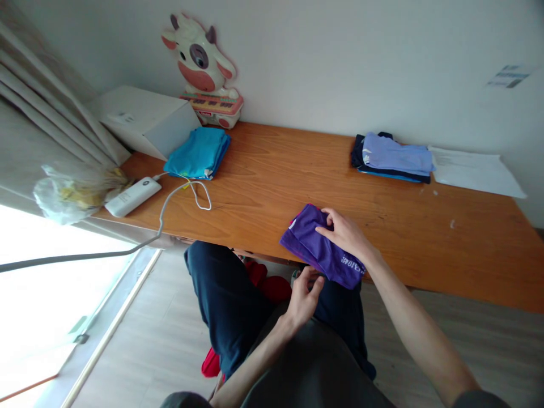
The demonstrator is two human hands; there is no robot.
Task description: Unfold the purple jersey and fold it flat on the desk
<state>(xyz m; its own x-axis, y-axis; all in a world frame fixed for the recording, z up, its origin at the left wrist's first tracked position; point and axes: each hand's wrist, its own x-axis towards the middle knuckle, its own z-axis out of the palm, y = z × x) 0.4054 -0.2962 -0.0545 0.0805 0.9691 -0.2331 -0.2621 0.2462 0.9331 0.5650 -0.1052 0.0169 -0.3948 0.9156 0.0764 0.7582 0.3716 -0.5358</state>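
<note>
A folded purple cloth (317, 241) with white lettering lies at the front edge of the wooden table (272, 170), its lower right part hanging over the edge. My right hand (340, 229) rests on top of it, thumb and fingers apart. Just below the cloth's front side is my left hand (305, 294), fingers curved and apart, with nothing seen in it; its fingertips come close to the cloth, and whether they touch it I cannot tell.
Folded blue cloth (198, 153), a white box (147, 119) and a cow toy (204, 68) stand back left. A white power bank (134, 196) with a cable and a plastic bag (72, 195) lie left. Folded clothes (395, 156) and a white sheet (474, 170) lie back right.
</note>
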